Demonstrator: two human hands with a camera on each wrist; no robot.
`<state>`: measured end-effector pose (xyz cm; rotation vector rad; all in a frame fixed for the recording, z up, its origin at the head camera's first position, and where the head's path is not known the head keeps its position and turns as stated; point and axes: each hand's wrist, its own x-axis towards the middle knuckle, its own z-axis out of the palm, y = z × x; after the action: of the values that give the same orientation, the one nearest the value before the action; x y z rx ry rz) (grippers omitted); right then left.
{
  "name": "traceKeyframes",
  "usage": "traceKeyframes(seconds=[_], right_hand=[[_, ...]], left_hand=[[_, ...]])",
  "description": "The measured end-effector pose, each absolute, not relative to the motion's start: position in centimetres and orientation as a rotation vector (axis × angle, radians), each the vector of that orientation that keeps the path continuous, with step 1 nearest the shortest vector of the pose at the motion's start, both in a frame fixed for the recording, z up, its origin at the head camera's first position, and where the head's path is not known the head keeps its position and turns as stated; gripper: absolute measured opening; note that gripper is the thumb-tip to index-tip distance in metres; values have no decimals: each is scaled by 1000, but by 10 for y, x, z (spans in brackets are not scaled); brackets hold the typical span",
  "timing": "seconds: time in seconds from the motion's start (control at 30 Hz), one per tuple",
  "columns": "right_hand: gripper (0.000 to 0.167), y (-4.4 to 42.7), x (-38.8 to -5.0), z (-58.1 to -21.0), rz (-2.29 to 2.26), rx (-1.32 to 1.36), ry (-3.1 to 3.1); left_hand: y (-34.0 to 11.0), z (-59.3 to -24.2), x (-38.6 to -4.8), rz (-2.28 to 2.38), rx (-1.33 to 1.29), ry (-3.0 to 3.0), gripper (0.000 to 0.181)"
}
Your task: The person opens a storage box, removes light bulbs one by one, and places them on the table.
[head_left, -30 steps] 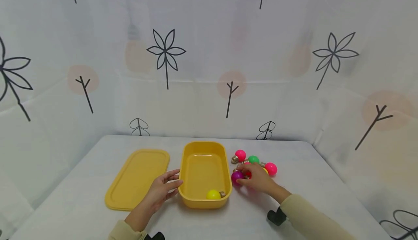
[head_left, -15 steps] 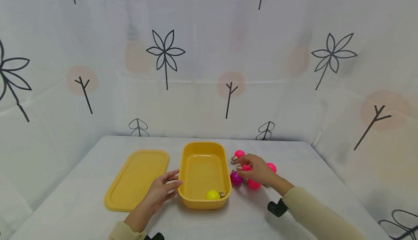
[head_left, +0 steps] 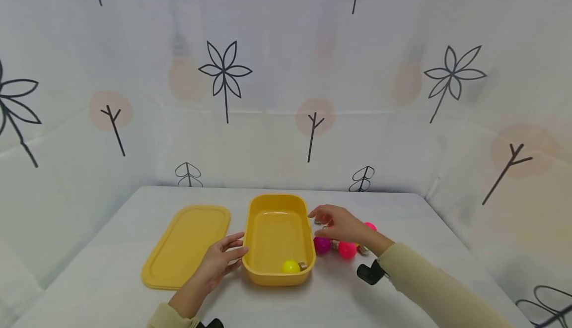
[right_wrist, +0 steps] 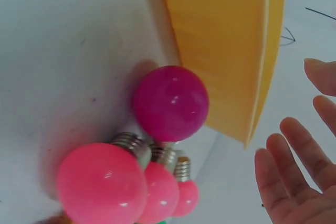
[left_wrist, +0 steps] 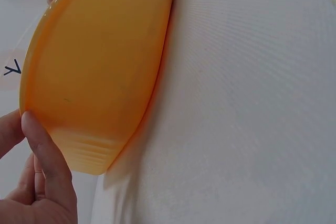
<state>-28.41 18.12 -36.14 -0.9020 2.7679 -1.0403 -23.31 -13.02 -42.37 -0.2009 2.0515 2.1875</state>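
A yellow plastic tub [head_left: 279,279] stands mid-table with one yellow bulb [head_left: 291,267] lying at its near end. My left hand [head_left: 218,264] touches the tub's left side, its thumb [left_wrist: 44,145] against the rim in the left wrist view. Over the loose bulbs, close to the tub's right rim, my right hand [head_left: 343,225] hovers with spread fingers and holds nothing. Beneath it are a purple bulb [right_wrist: 170,103] and several pink bulbs [right_wrist: 102,184] with metal screw bases. The hand partly hides this group in the head view.
Left of the tub, a flat yellow lid [head_left: 189,248] lies on the white-covered table [head_left: 286,310]. A white cloth backdrop [head_left: 277,144] with plant drawings rises behind and at both sides.
My right hand has moved left from over the bulbs toward the tub's right rim, its fingers spreading wider. My left hand and the yellow bulb in the tub stay in place.
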Motion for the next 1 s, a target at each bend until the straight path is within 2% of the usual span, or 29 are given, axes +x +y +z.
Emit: traceKeyframes(seconds=[0.53,1.0], right_hand=[[28,131,-284,-352,-887,-938,2492],[26,113,-279,-357,-628,-886,2357]], left_hand=[[-134,-426,-234,2187,-213,2048,54],[-131,-423,-235,2184,-200,2054,54]])
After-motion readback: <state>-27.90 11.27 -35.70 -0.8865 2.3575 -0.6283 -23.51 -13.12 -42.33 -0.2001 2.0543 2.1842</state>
